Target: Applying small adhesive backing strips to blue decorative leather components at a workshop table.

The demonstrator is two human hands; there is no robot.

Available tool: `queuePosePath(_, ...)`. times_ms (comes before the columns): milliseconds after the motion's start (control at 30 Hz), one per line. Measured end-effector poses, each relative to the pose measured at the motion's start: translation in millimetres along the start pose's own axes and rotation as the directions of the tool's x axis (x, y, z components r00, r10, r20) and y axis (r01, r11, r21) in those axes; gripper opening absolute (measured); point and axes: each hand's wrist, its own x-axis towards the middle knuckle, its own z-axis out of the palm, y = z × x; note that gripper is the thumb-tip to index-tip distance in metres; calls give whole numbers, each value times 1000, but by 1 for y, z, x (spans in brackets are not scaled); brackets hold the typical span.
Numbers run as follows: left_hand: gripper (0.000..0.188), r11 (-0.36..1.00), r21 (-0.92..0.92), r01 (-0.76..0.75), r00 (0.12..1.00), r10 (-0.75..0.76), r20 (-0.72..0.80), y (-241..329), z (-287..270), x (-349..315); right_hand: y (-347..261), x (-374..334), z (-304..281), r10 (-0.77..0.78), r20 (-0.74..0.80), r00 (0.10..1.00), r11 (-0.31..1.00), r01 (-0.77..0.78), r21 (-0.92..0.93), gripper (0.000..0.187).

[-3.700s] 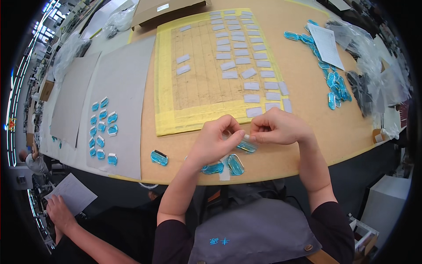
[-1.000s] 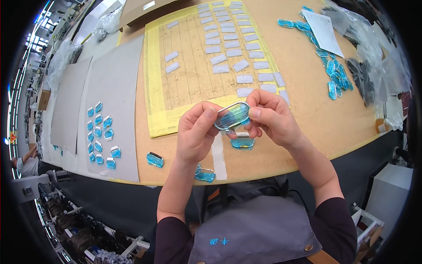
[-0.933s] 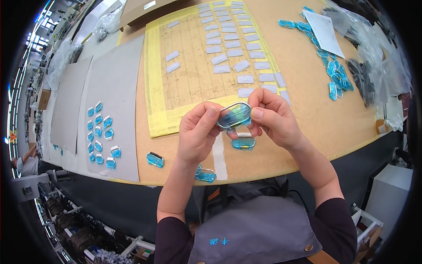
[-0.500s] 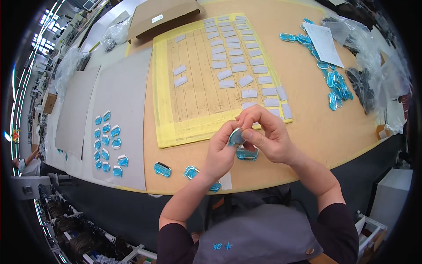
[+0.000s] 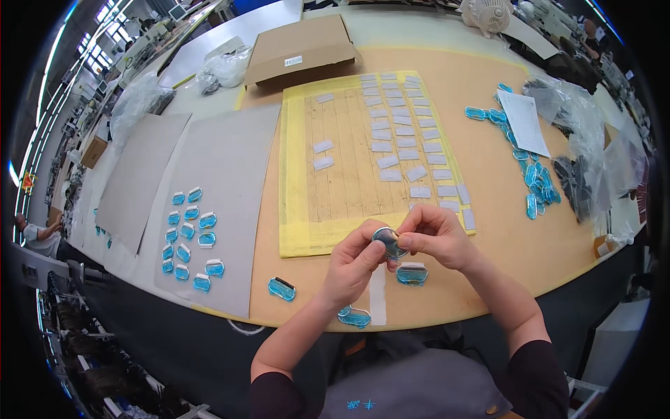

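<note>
My left hand pinches a small oval piece with a dark shiny face and a pale rim. The fingers of my right hand are closed on the piece's right edge. Just below my right hand lies a blue oval piece with a pale strip along its top. Other blue pieces rest near the table edge: one with a dark strip and one beside my left wrist. A narrow white strip lies between them, partly hidden by my hands.
Beyond my hands lies a yellow-edged board bearing rows of pale rectangles. Several blue pieces sit on a grey sheet at left. More blue pieces, a paper sheet and clear plastic are at right. A cardboard box stands behind.
My hands have turned the oval piece, so more of its shiny face shows. The view has shifted, with the tabletop appearing lower and farther right.
</note>
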Motion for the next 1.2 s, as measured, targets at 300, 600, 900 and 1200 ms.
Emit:
queuePosePath(300,24,988,-71,-139,984,146,105,24,-33,-2,-27,73,11,346,420,839,938,-308,-156,16)
queuePosePath(600,23,957,-169,-237,958,201,-203,34,-39,2,-17,134,-55,269,-84,959,384,-187,-904,18)
queuePosePath(900,22,950,-224,-218,965,176,-193,28,-41,6,-4,127,-52,121,-54,991,280,-87,-956,19)
queuePosePath(1200,21,942,-256,-219,962,165,-216,28,-43,9,0,115,-41,148,-84,985,281,-123,-952,17)
